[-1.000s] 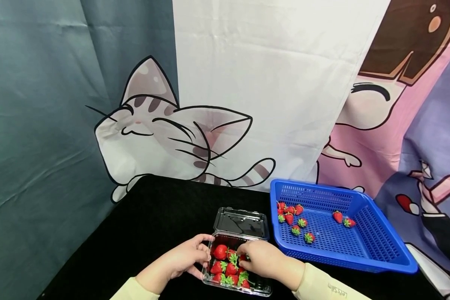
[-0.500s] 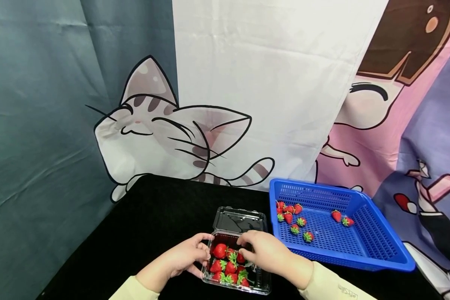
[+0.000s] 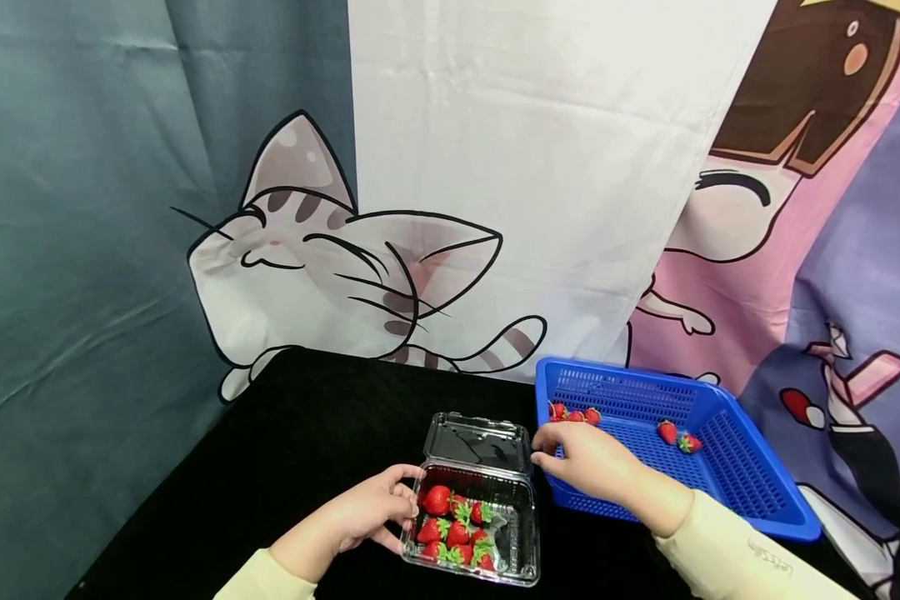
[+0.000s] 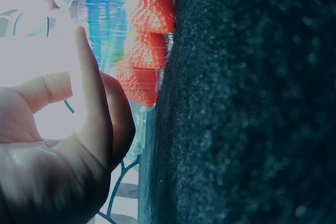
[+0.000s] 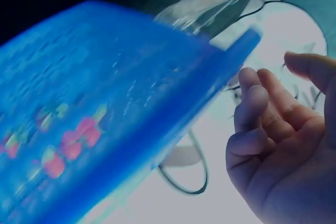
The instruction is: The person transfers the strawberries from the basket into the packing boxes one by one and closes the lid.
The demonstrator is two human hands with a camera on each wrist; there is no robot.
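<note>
A clear plastic clamshell box (image 3: 521,537) lies with its lid (image 3: 480,442) folded back, several strawberries (image 3: 457,532) in rows on its left side. At the box's left wall, my left hand (image 3: 375,508) holds the rim between forefinger and thumb, the other fingers bent against the side. The left wrist view shows strawberries (image 4: 149,9) through the clear wall, beyond the left fingers. My right hand (image 3: 596,458) is in the air over the near left rim of the blue plastic basket (image 3: 765,467). Its fingers (image 5: 281,103) are loosely bent with nothing between them.
More strawberries (image 5: 79,137) lie in the basket's left part, some hidden behind my right hand in the head view. Two others (image 3: 678,437) lie toward its back right. Black cloth (image 3: 270,467) covers the table, and printed curtains (image 3: 532,167) hang behind.
My right hand has left the box and moved right to the basket's rim. A strawberry that was by its fingers now lies in the back row in the box. My left hand stays at the box.
</note>
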